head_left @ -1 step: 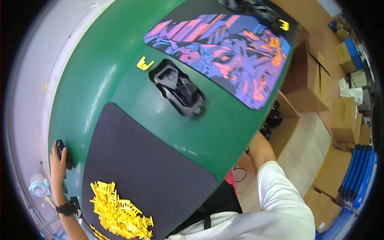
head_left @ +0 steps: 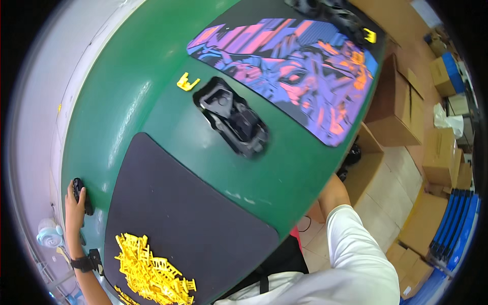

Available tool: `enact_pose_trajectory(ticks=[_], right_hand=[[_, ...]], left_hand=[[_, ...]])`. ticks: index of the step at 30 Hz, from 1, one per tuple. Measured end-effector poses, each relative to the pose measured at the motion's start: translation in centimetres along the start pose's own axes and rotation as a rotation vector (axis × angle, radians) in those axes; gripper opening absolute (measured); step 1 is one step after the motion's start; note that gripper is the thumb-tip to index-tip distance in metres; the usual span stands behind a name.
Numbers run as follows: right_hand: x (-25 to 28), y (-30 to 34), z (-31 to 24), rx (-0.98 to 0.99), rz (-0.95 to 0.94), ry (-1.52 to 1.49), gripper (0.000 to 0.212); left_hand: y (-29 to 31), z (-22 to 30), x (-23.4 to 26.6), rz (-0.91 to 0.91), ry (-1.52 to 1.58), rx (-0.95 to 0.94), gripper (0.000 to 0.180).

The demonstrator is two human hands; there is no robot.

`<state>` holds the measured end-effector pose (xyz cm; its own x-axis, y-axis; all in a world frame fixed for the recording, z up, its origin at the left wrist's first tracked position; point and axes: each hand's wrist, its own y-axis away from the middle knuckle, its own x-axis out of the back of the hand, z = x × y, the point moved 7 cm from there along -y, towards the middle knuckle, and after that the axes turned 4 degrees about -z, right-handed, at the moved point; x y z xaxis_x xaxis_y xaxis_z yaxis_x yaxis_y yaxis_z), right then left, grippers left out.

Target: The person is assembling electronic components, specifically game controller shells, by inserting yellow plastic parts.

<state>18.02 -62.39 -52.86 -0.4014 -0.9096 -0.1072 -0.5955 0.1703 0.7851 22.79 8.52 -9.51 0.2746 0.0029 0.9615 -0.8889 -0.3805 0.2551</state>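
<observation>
At the far left edge of the green table (head_left: 127, 101), my left hand (head_left: 74, 206) has its fingers round a small black plastic part (head_left: 78, 187). A dark band with a small box circles that wrist. My right forearm (head_left: 334, 194) reaches down past the table's right edge beside an open carton (head_left: 369, 152), and the edge hides the hand. Black items (head_left: 352, 156) lie inside this carton. Mid-table sits a hollow black plastic shell (head_left: 231, 118), slightly blurred. Close to its upper left end is a small yellow plastic clip (head_left: 187, 82).
A heap of yellow plastic pieces (head_left: 152, 274) lies on the near black mat (head_left: 178, 213). Farther off is a colourful patterned mat (head_left: 290, 76), with black parts (head_left: 338, 18) and another yellow piece (head_left: 370, 35) beyond. Cardboard boxes (head_left: 399, 104) and blue-black stacked items (head_left: 454, 223) stand on the right.
The table scene has shifted slightly right and down in the picture. My left hand keeps its hold on the black part, and my right arm stays past the table edge.
</observation>
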Motion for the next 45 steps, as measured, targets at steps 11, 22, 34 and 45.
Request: enact_pose_trajectory(ticks=[11, 22, 34, 45], right_hand=[[0.1, -0.3, -2.1, -0.027, 0.148, -0.156, 0.029], [4.4, 36.2, -8.6, 1.016, 0.406, 0.383, 0.025], [-32.7, 52.0, -8.4, 1.463, -0.948, 0.814, 0.038], [-33.7, 45.4, -10.8, 1.202, -0.617, 0.643, 0.012]], left_hand=[[7.7, 1.3, 6.7, 0.471, 0.006, -0.082, 0.05], [33.7, 13.9, -1.1, -0.579, 1.727, -0.316, 0.029], [36.9, 12.3, -10.0, -0.553, 2.539, -0.076, 0.034], [33.9, 8.9, -8.6, -0.33, 2.718, -0.109, 0.059]])
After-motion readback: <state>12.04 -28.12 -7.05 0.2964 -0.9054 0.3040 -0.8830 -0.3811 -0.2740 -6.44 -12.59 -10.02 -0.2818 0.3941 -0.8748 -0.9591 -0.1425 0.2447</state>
